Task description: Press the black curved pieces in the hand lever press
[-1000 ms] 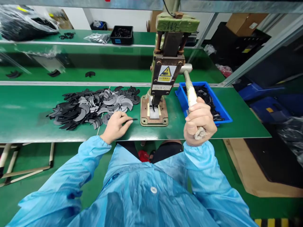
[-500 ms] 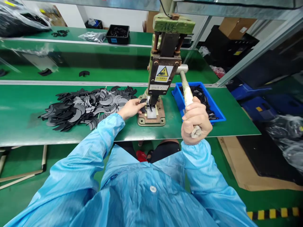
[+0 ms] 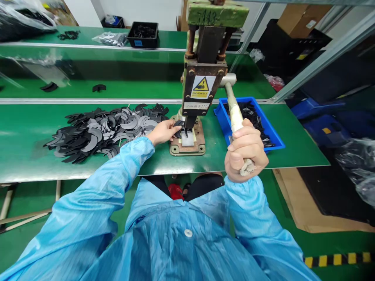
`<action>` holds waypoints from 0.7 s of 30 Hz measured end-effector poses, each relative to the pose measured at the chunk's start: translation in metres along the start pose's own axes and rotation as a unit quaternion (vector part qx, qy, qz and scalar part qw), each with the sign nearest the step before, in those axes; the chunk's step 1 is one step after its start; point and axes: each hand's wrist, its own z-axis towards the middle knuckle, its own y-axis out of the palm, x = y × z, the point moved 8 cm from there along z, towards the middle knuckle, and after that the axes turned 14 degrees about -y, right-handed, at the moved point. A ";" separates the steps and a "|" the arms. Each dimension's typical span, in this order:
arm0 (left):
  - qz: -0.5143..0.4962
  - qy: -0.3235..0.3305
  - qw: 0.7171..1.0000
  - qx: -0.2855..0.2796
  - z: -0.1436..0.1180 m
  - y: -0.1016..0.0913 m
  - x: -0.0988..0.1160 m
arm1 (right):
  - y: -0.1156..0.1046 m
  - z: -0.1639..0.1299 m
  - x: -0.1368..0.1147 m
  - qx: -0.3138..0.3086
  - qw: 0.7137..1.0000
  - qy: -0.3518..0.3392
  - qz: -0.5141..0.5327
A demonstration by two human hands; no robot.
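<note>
While the right hand [image 3: 246,150] gripped the press lever [image 3: 234,109] in a closed fist, the left hand [image 3: 163,132] pinched a black crescent piece [image 3: 177,124] on the press base [image 3: 187,141]. A heap of such pieces [image 3: 105,130] lay along the bench's [image 3: 29,156] far edge.

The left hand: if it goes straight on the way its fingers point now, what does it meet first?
Most likely the press ram. The left hand points right, holding a black crescent piece on the press base just beside that ram. Depth is hard to judge, so the fingers could pass slightly in front of it.

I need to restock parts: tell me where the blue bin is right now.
In the head view, the blue bin sits on the green bench, right of the hand press, just behind the right hand gripping the press lever.
</note>
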 end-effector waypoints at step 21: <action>-0.098 -0.174 0.976 -0.082 -0.005 0.016 -0.008 | 0.004 0.035 0.001 0.035 0.999 -0.017 0.009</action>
